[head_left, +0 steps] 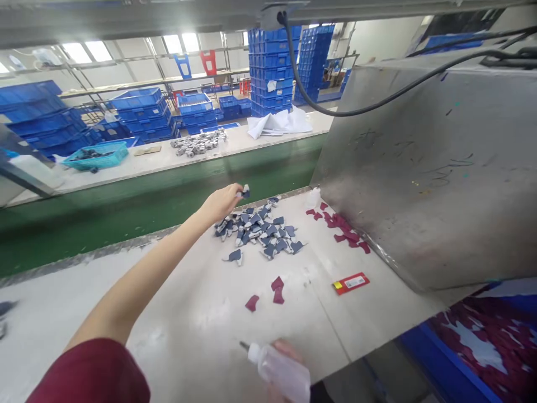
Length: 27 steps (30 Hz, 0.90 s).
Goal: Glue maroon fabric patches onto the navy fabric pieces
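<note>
My left hand (225, 200) reaches out over the far edge of the table, its fingers closed on a small dark-blue and white piece (245, 191). Just below it lies a heap of similar dark-blue and white pieces (262, 228), and one such piece (235, 256) sits apart in front. Near the table's front edge my right hand (287, 351) is wrapped round a clear squeeze bottle (282, 370) with a white cap and dark nozzle tip, pointing up and left. Between the hands lie a few loose maroon pieces (252, 303).
More maroon pieces (344, 228) lie along a metal box (419, 168) on the right. A red label packet (351, 283) is on the table (188, 324). Beyond it runs a green belt (146, 204). A blue crate (440, 358) stands low right; a black cable (323, 111) hangs above.
</note>
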Each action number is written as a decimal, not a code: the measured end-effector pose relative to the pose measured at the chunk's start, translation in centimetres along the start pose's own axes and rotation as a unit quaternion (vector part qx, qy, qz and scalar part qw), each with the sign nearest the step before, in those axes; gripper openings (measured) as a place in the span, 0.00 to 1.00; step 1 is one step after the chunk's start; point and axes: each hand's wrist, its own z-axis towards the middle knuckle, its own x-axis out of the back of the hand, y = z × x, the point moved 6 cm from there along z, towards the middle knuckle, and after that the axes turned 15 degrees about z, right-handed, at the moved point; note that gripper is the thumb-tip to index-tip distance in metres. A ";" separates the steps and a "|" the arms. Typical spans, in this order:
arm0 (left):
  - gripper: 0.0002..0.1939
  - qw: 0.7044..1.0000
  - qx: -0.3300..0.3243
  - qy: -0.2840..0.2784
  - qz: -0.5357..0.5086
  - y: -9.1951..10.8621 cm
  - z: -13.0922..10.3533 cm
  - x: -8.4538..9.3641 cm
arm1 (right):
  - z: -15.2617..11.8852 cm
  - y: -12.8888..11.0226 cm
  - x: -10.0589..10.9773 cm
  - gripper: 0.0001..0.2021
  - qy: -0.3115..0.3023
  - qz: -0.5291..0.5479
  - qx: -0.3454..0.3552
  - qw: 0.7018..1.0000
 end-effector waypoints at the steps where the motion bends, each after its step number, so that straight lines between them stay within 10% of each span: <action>1: 0.13 1.000 0.017 0.005 -0.023 0.0 -3.8 0.4 | 0.0 -0.4 0.2 0.16 0.021 0.019 0.005 1.000; 6: 0.10 0.949 0.146 0.009 -0.278 3.5 -23.3 -0.6 | 1.4 -3.2 -0.2 0.16 0.014 0.042 0.025 0.999; 10: 0.08 0.919 0.248 -0.018 -0.306 7.8 -31.6 -2.0 | 2.4 -4.0 -1.3 0.14 -0.035 0.014 -0.032 0.999; 27: 0.04 0.885 0.348 0.060 -0.305 11.8 -33.8 -2.0 | 2.1 -4.1 -3.1 0.17 -0.051 -0.086 -0.067 0.993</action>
